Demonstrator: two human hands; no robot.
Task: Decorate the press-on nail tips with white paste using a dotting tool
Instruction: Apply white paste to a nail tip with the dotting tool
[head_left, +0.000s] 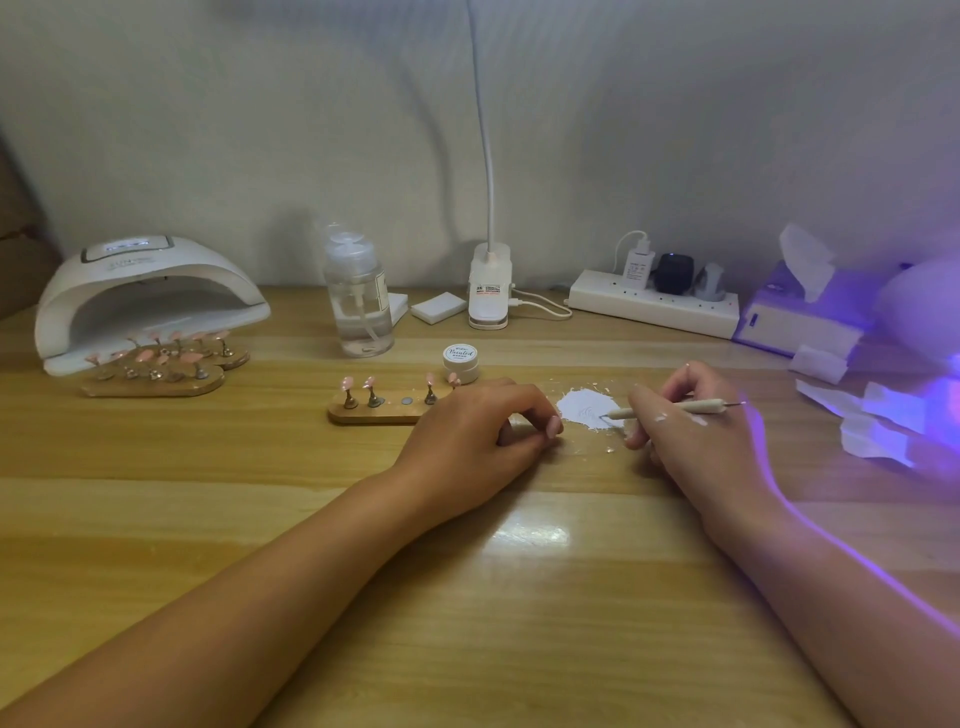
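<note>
- My left hand (478, 431) hid the right end of the wooden holder (363, 414). Its fingers were curled, and I couldn't tell if they held anything.
- My right hand (696, 441) gripped the slim dotting tool (701, 406), tip in the white paste (579, 401) smeared flat on the table (311, 519).
- Glossy pink nail tips (347, 383) stood on metal pegs on the holder, left of the paste.

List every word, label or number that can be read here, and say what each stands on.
"Painted": script on the lid of the small white jar; the finer print under it is too small to read.
Nail lamp: lettering on top, too blurred.
Clip lamp base: label unreadable.
White charger: print unreadable.
Pump bottle: side label unreadable.
</note>
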